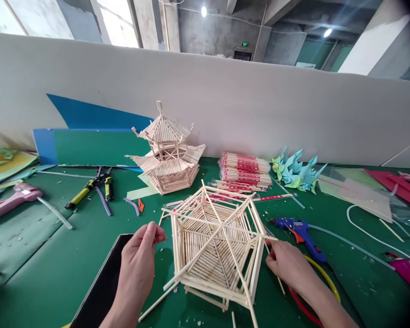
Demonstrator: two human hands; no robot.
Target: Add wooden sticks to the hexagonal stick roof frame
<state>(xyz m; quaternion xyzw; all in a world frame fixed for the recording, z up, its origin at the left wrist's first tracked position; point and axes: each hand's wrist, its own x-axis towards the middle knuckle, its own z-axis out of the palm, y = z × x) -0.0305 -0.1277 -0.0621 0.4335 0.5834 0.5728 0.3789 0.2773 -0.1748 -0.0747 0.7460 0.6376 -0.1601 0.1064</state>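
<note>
A six-sided frame of thin wooden sticks [177, 246] lies in front of me, with long sticks crossing over its top and a slatted base inside. My right hand [290, 264] has its fingers closed at the frame's right corner, by the end of a crossing stick. To the left of the frame, apart from it, my left hand [141, 259] is closed with thumb and fingers together; anything in its grip is hidden. A finished-looking stick pagoda [167, 159] with two roof tiers stands behind.
Red-banded stick bundles [245, 168] lie behind the frame, beside blue folded-paper plants [298, 171]. A blue glue gun [299, 232] rests on the right. Pliers [90, 189] and a pink glue gun [18, 200] lie left. A black tray-like object [102, 282] is under my left forearm.
</note>
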